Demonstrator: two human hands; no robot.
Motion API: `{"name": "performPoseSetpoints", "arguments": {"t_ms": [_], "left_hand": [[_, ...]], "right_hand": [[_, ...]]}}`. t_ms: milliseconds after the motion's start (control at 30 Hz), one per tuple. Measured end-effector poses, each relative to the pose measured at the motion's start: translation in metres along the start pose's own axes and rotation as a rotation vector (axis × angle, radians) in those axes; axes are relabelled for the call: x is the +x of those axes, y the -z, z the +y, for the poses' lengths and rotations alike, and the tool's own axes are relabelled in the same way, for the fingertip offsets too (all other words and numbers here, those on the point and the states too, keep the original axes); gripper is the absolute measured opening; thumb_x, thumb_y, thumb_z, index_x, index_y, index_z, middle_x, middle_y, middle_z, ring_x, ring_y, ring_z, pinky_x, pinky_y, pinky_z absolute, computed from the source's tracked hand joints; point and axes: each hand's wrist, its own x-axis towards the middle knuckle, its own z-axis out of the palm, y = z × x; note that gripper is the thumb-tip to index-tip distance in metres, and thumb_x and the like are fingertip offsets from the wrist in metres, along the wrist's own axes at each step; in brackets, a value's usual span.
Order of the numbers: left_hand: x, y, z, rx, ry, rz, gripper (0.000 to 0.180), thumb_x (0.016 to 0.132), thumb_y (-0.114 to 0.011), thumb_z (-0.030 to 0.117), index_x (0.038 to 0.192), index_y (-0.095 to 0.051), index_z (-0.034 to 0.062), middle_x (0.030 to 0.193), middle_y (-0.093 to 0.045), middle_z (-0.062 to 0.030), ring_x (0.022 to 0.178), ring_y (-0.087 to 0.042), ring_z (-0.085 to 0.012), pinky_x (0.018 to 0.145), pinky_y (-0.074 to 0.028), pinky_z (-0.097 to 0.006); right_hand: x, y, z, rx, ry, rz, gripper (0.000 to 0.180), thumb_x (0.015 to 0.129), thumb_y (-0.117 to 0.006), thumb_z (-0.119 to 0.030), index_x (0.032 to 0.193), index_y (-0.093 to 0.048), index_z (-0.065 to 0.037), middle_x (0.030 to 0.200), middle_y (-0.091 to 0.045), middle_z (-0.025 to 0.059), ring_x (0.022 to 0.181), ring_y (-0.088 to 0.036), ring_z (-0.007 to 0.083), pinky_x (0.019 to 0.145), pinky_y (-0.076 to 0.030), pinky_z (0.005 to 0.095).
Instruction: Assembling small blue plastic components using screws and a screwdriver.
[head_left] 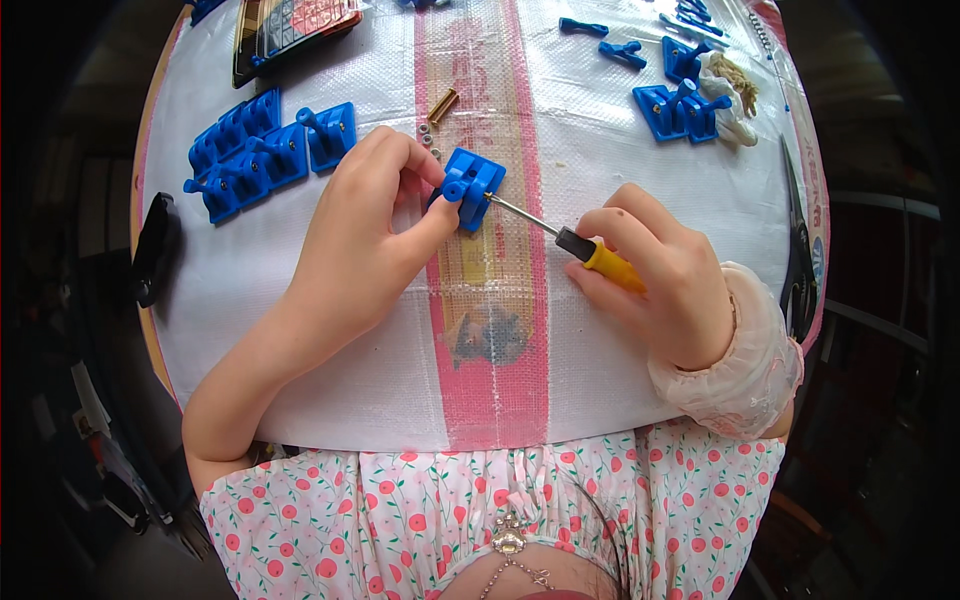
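Observation:
My left hand [385,215] pinches a small blue plastic bracket [474,185] between thumb and fingers, over the pink stripe at the middle of the table. In my right hand [655,275] is a screwdriver [612,266] with a yellow and black handle. Its metal shaft points left, and the tip meets a screw on the bracket's right side. Just beyond the bracket lie several small metal nuts [427,140] and a brass-coloured cylinder [442,106].
Blue brackets in rows [245,155] stand at the left, near a black object [157,248]. A tray [297,35] lies at the far left. At the far right are more blue brackets [665,112], loose blue levers [622,53] and a beige bundle [738,85]. Black scissors [800,280] lie along the right edge.

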Motion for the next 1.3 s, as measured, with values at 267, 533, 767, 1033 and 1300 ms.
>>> {"name": "performPoseSetpoints", "arguments": {"t_ms": [267,533,767,1033,1300], "left_hand": [[-0.001,-0.004,-0.003,0.049,-0.052,0.042,0.020,0.077,-0.064,0.007,0.088,-0.049,-0.0016,0.087,-0.050,-0.0125,0.080,-0.052,-0.0247,0.074,-0.043,-0.034],[-0.001,-0.007,-0.004,0.078,-0.084,0.074,0.021,0.076,-0.065,0.007,0.088,-0.050,-0.0014,0.086,-0.051,-0.0127,0.080,-0.053,-0.0262,0.073,-0.043,-0.036],[-0.003,-0.007,-0.006,0.138,-0.134,0.083,0.022,0.074,-0.066,0.006,0.088,-0.051,-0.0007,0.086,-0.051,-0.0125,0.080,-0.054,-0.0271,0.073,-0.043,-0.036],[-0.003,-0.008,-0.005,0.222,-0.224,0.138,0.023,0.072,-0.067,0.004,0.089,-0.052,0.0000,0.088,-0.053,-0.0121,0.082,-0.056,-0.0273,0.074,-0.044,-0.037],[-0.005,-0.008,-0.007,0.251,-0.218,0.133,0.026,0.071,-0.069,0.004,0.090,-0.052,0.0003,0.089,-0.053,-0.0116,0.083,-0.057,-0.0269,0.075,-0.045,-0.036]], "right_hand": [[-0.001,-0.004,0.003,-0.080,0.088,0.136,0.026,0.071,-0.075,-0.009,0.092,-0.061,-0.005,0.078,-0.057,0.0052,0.060,-0.058,0.0178,0.052,-0.047,0.0292],[0.000,0.000,0.001,0.081,-0.009,0.095,0.026,0.073,-0.072,-0.004,0.096,-0.059,-0.003,0.079,-0.059,0.0072,0.065,-0.061,0.0230,0.057,-0.049,0.0307],[0.000,0.002,0.004,0.148,-0.093,0.095,0.027,0.072,-0.072,-0.001,0.093,-0.056,-0.002,0.080,-0.058,0.0095,0.068,-0.062,0.0245,0.060,-0.050,0.0297],[-0.004,0.009,0.008,0.198,-0.064,0.060,0.022,0.075,-0.072,-0.003,0.092,-0.058,-0.003,0.080,-0.060,0.0100,0.067,-0.060,0.0246,0.060,-0.048,0.0299],[-0.001,0.004,0.005,0.181,-0.031,0.062,0.021,0.076,-0.070,0.001,0.093,-0.059,-0.002,0.083,-0.060,0.0098,0.067,-0.061,0.0254,0.063,-0.049,0.0302]]}}
